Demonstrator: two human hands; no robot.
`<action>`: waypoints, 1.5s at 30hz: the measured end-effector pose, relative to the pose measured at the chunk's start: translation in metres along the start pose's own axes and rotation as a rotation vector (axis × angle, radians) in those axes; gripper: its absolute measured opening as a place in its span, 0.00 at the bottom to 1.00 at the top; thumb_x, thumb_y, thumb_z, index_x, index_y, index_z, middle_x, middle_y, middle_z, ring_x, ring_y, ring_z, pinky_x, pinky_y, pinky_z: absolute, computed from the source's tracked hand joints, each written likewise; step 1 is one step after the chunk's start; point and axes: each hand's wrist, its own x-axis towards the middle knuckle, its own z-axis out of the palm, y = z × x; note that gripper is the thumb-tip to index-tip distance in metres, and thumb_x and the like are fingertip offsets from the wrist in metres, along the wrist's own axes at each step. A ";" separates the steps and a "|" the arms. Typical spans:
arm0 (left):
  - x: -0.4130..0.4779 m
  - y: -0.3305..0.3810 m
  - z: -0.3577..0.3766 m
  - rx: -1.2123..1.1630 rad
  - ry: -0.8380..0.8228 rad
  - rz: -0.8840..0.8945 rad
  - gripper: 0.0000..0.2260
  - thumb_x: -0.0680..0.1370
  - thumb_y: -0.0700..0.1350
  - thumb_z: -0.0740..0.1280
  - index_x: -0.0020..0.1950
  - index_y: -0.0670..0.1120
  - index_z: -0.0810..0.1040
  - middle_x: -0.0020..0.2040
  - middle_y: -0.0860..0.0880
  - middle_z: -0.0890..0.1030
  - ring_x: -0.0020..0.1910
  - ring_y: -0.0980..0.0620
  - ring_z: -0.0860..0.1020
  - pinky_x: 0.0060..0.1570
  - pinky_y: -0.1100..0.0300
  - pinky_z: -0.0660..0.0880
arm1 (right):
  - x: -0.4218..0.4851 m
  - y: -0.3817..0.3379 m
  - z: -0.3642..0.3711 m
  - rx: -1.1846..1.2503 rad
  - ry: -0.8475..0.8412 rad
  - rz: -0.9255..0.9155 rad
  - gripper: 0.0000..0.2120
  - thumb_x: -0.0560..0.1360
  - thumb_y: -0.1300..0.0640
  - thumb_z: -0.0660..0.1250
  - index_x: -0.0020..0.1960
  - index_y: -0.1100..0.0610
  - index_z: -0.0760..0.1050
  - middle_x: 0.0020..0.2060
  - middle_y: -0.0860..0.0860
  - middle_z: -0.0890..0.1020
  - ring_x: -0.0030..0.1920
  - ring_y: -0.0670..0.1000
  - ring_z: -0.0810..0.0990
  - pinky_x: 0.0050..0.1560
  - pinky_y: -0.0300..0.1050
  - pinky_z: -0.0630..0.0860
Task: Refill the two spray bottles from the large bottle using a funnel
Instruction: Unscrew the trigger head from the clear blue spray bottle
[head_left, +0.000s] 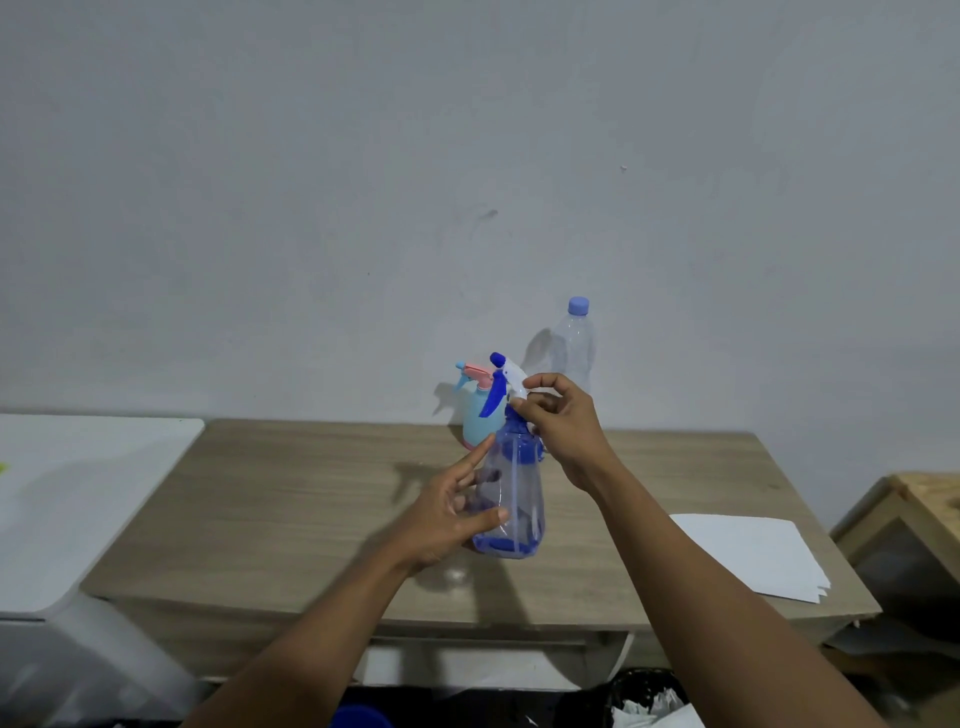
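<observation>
A clear blue spray bottle (514, 499) stands near the middle of the wooden table (291, 499). My left hand (447, 514) wraps its lower body, index finger stretched up along the side. My right hand (563, 426) pinches the white and blue trigger head at the bottle's neck. Behind it, against the wall, stands a light blue spray bottle with a pink head (475, 415). The large clear bottle with a blue cap (574, 348) stands upright at the back right. No funnel is in view.
White paper sheets (753, 553) lie at the table's right front corner. A white surface (78, 493) adjoins the table on the left, a wooden crate (919, 514) on the right. A bin with crumpled paper (644, 701) sits below the front edge.
</observation>
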 end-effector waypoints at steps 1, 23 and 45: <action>0.000 0.000 0.000 0.004 -0.001 0.006 0.37 0.74 0.38 0.75 0.70 0.73 0.65 0.72 0.51 0.71 0.70 0.53 0.73 0.60 0.44 0.79 | 0.001 0.000 0.000 -0.010 -0.006 0.006 0.08 0.78 0.63 0.70 0.55 0.56 0.76 0.41 0.58 0.84 0.40 0.49 0.84 0.38 0.39 0.79; 0.008 -0.003 -0.008 0.013 0.002 -0.038 0.38 0.74 0.40 0.76 0.74 0.69 0.63 0.70 0.51 0.72 0.65 0.47 0.78 0.58 0.40 0.79 | 0.010 0.000 0.005 -0.041 0.007 -0.022 0.12 0.74 0.62 0.75 0.55 0.58 0.76 0.46 0.63 0.85 0.48 0.59 0.86 0.48 0.56 0.85; 0.016 -0.006 -0.015 0.038 0.004 -0.055 0.39 0.74 0.40 0.75 0.75 0.68 0.61 0.71 0.53 0.72 0.65 0.52 0.77 0.57 0.41 0.80 | 0.014 0.001 0.005 -0.040 0.002 -0.031 0.12 0.74 0.62 0.75 0.55 0.57 0.76 0.47 0.65 0.83 0.51 0.59 0.85 0.50 0.57 0.84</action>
